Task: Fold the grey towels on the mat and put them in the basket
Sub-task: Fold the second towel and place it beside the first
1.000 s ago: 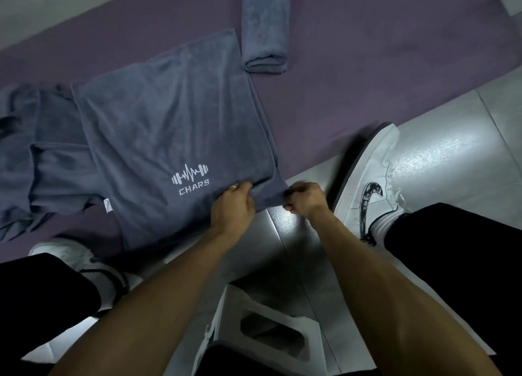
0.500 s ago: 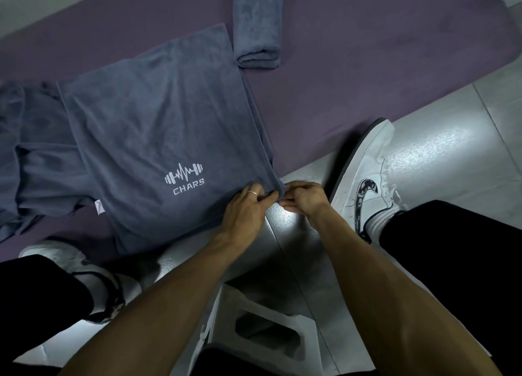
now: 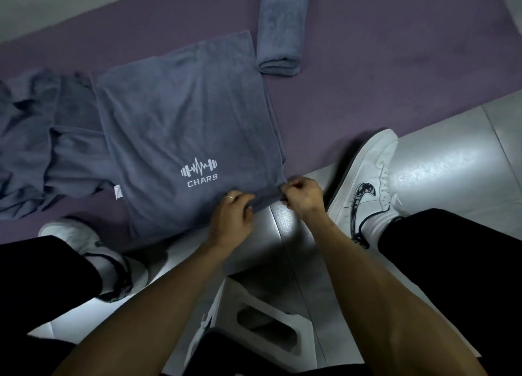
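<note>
A grey towel (image 3: 180, 127) with a white CHARS logo lies spread flat, half on the purple mat (image 3: 381, 64) and half on the tiled floor. My left hand (image 3: 231, 214) presses and pinches its near edge. My right hand (image 3: 303, 196) pinches the near right corner beside it. A folded grey towel (image 3: 281, 28) rests on the mat beyond. More crumpled grey towels (image 3: 36, 138) lie at the left, partly under the spread one. No basket is in view.
My two feet in white sneakers (image 3: 367, 183) (image 3: 93, 251) flank the towel on the glossy tiled floor (image 3: 452, 172). A white plastic stool (image 3: 254, 324) sits under me between my legs.
Both hands have drawn close together at the towel's near right corner. The view shifted slightly.
</note>
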A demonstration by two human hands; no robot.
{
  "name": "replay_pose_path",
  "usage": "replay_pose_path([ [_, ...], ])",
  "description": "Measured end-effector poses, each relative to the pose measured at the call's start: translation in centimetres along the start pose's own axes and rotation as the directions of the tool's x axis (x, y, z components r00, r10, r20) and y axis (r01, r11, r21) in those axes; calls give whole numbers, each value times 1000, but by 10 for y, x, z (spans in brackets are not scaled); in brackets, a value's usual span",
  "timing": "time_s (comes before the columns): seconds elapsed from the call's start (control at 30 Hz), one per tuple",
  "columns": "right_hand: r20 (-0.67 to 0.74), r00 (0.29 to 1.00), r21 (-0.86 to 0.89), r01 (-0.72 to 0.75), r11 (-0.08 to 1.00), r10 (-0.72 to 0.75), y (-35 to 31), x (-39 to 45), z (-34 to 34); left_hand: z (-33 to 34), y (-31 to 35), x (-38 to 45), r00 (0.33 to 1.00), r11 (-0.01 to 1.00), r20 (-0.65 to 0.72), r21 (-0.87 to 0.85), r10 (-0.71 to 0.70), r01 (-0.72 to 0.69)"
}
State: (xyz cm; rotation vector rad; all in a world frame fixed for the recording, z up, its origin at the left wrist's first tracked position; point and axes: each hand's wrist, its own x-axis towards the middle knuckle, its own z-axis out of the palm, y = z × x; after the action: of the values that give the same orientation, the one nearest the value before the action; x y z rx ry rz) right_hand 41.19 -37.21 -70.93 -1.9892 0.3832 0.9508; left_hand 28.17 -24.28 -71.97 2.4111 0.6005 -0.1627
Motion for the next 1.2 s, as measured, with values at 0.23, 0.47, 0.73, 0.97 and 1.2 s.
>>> replay_pose_path([
  [0.23,40,991,-193,136,972,-131,-39,-28,67,-47,-53,-27,760,767,-172,-310,-627,562],
  [0.47,63,982,-434,185,882,-176,-60,-43,139,-87,-122,-65,435,495,-243,-508,-867,705],
  [0.73,19,984,-536,159,829,-176,-66,-39,148,-84,-163,-77,534,551,-207,-540,-820,636],
  [0.97,-8,989,-508,120,853,-144,-50,-36,128,-71,-165,-82,470,509,-236,-593,-851,624],
  [1.2,-153,975,-413,87,906,-163,-48,-40,109,-90,-165,-79,427,462,-231,-667,-874,585],
])
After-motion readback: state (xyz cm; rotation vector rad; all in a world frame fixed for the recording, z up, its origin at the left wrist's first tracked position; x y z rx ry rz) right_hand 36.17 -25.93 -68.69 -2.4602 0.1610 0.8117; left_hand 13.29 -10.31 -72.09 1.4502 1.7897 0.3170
